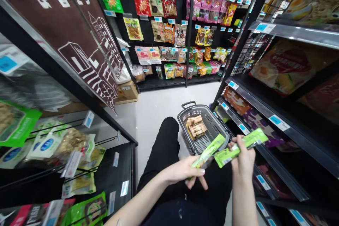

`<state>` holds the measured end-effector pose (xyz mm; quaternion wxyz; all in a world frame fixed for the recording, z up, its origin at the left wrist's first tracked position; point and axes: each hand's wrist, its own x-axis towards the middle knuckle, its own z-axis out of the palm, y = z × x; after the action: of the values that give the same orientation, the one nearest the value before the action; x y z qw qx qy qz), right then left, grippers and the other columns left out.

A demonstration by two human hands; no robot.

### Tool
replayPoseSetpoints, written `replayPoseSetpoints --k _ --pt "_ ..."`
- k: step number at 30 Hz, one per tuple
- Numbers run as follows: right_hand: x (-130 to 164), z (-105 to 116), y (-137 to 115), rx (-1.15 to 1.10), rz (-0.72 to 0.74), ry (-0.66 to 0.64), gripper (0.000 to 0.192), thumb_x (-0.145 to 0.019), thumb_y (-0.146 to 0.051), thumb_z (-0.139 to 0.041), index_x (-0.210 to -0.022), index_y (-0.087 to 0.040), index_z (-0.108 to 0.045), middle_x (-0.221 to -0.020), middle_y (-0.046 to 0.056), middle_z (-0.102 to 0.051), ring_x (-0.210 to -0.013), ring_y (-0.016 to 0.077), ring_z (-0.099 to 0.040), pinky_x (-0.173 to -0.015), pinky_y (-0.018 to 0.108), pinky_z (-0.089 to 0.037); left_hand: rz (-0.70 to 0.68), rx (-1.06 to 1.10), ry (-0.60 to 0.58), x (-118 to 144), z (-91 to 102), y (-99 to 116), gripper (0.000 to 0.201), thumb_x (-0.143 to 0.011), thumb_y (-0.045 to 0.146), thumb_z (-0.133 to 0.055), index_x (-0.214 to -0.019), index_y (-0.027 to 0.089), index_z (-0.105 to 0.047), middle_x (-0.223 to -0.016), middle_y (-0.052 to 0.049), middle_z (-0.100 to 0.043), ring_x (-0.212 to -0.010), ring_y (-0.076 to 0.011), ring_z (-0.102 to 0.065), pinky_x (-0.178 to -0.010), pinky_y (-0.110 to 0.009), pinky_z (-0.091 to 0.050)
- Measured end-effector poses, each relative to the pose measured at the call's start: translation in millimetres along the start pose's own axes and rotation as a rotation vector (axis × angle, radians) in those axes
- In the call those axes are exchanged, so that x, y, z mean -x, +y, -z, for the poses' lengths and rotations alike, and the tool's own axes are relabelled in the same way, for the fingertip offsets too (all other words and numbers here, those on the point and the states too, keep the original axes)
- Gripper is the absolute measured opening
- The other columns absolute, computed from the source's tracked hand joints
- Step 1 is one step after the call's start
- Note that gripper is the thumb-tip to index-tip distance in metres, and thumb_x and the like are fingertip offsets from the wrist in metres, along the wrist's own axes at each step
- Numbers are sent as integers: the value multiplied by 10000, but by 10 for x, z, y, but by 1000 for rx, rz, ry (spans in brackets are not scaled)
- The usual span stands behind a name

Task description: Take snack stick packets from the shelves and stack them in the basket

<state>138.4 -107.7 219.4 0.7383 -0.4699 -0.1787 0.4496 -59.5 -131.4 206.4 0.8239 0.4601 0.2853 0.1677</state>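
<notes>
Two green snack packets are in the hands, in the lower middle of the frame, above the person's black trousers. The first green packet is held by the left hand; its long axis runs from lower left to upper right, and its free end points toward the grey basket. The fingers close on its lower end, so most of the packet sticks out beyond the grip. The second green packet is clamped in the right hand; it lies flatter, with the long axis rising gently to the right, and its far end points toward the right shelf. The thumb presses across its middle, so both ends show, one on each side of the hand. The near ends of the two packets are close together; I cannot tell if they touch.

The basket stands on the pale floor, just beyond the hands, with brown packages inside. The printing on the green packets is too small to read. The lower end of the first packet is hidden inside the left hand, and the bottom edge of the frame cuts off both forearms.
</notes>
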Motion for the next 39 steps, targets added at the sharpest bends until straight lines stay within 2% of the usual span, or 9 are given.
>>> replayPoseSetpoints --k 2,5,8,13,19,24,29,34,39 --pt "-56 137 -49 -26 10 -56 305 -595 -275 -753 -753 -166 -517 -519 -72 -510 -394 41 -430 -398 165 -350 -57 -10 92 -53 19 -24 426 -776 422 -544 -1087 130 -533 -555 23 -536 -362 -15 -328 -371 -147 -225" --pt "47 261 -18 85 -87 -244 290 -625 -300 -732 -788 -160 -538 -494 -69 -491 -330 25 -350 -346 158 -274 -89 73 206 -171 -21 -48 523 -796 572 -401 -922 102 -592 -495 55 -392 -388 -36 -310 -385 -170 -242" --pt "285 247 112 198 -144 -325 355 -606 -331 -737 -861 -145 -574 -512 -49 -523 -312 32 -335 -325 177 -263 -152 -12 330 -242 -127 -34 426 -756 534 -502 -854 125 -568 -587 33 -458 -461 -58 -420 -420 -176 -322" --pt "543 135 279 395 -177 -293 280 -537 -303 -769 -537 -140 -541 -373 -60 -436 -340 77 -390 -337 211 -333 -202 -259 392 -204 -250 40 233 -758 377 -551 -852 166 -525 -693 7 -587 -572 -134 -587 -484 -216 -451" --pt "506 110 359 287 -257 -227 330 -507 -286 -784 -460 -141 -491 -348 -55 -433 -324 68 -378 -335 206 -323 -195 -495 453 -121 -193 40 163 -710 310 -605 -780 172 -555 -628 26 -601 -519 -120 -577 -487 -198 -440" --pt "347 77 311 163 -155 -27 295 -497 -245 -796 -562 -143 -528 -373 -69 -457 -312 65 -379 -338 199 -313 -146 -453 407 -80 -239 3 185 -692 319 -624 -750 168 -534 -591 29 -573 -489 -127 -574 -439 -195 -439" --pt "189 -17 131 173 63 136 282 -538 -269 -777 -686 -134 -579 -566 -37 -575 -468 99 -524 -467 231 -428 -146 -324 366 -63 -301 -23 216 -704 330 -621 -740 171 -477 -604 29 -547 -484 -124 -572 -413 -202 -453" --pt "129 -117 19 231 119 136 280 -536 -269 -786 -691 -117 -608 -569 -22 -588 -500 115 -554 -500 244 -451 -140 -54 211 -49 -238 -40 241 -817 397 -490 -830 166 -422 -754 -56 -649 -444 -61 -495 -396 -163 -378" --pt "107 -194 -6 265 130 107 290 -516 -267 -800 -684 -105 -629 -555 -6 -599 -473 110 -544 -469 233 -433 -153 54 79 -4 -125 3 345 -864 421 -411 -916 95 -513 -773 -137 -667 -457 -50 -457 -419 -162 -342"
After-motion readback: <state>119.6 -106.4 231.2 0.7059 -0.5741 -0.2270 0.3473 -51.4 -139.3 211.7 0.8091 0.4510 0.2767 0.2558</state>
